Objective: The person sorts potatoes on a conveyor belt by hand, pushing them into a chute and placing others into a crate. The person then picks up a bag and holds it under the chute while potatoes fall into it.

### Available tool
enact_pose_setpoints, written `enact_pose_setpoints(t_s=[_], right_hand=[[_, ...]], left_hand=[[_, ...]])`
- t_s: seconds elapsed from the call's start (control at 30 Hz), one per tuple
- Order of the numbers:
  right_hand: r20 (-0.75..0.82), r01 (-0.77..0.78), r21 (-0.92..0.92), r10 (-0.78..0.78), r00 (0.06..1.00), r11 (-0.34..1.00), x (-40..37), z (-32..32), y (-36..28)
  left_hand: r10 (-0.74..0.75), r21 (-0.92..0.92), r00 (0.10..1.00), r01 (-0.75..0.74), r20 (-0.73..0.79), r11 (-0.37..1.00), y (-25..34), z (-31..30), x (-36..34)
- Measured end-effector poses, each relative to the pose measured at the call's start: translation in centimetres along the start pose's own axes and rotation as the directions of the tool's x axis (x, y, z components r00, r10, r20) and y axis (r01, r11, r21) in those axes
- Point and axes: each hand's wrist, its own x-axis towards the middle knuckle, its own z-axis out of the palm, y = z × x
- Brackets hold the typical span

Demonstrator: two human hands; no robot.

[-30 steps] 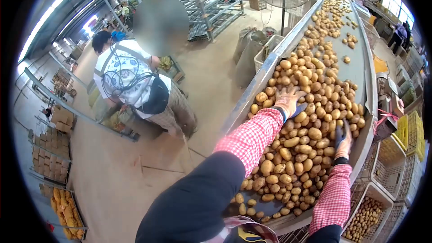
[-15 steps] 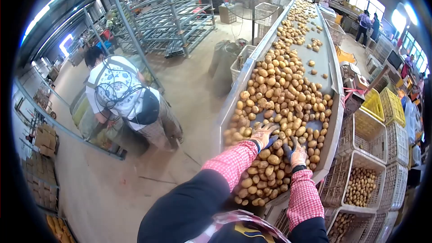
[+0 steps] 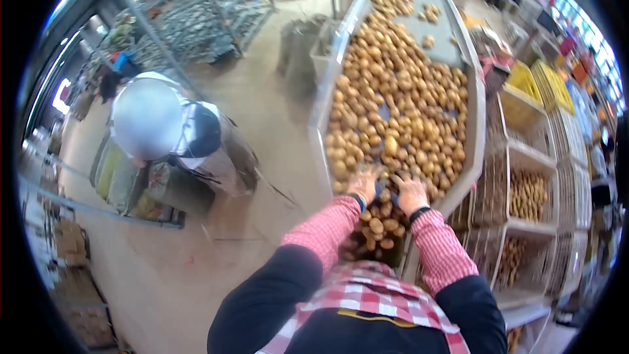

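Along a conveyor (image 3: 443,50), potatoes (image 3: 406,101) heap toward the near end, where the right hand (image 3: 411,191) touches them, fingers spread, grasping none, beside the left hand (image 3: 364,183), too blurred to tell its spread or hold

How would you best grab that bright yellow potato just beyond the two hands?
Probably around its rounded middle, coming down from above. The bright yellow potato lies at the top of the heap with its upper face bare, while other potatoes crowd its sides, leaving little room for fingers lower down.
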Motion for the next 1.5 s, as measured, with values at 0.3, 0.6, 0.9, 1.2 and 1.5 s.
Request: enact_pose_setpoints(t_s=[0.3, 0.6, 0.9, 1.2, 1.5], right_hand=[[0.008, -0.025, -0.224, 0.027, 1.0, 0.974, -6.6, 6.6, -2.3], [0.172, 0.053, -0.017, -0.05, 0.984, 0.998, -11.1, 7.6, -2.4], [-0.642, 0.007, 0.523, 0.388, 0.662, 0.853, 11.9, -5.7, 16.9], [-0.113, 0.173, 0.985, 0.729, 0.675, -0.007, 29.8, -6.8, 21.9], [-0.018, -0.231, 0.501, 0.277, 0.961, 0.834, 24.9, -6.2, 11.8]], left_hand=[[0.053, 0.087, 0.991, -0.065, 0.125, 0.994, 2.5, -0.6, -4.9], [0.196, -0.042, 0.932, -0.193, 0.304, 0.98, 3.9, -1.3, -7.2], [0.059, -0.018, 0.845, -0.081, -0.531, 0.997, -8.5, -10.4, 20.9], [0.035, 0.231, 0.936, 0.05, -0.35, 0.972, -11.7, -8.8, 34.9], [0.015, -0.222, 0.985, -0.054, -0.172, 0.974, -11.8, -5.4, 32.0]])
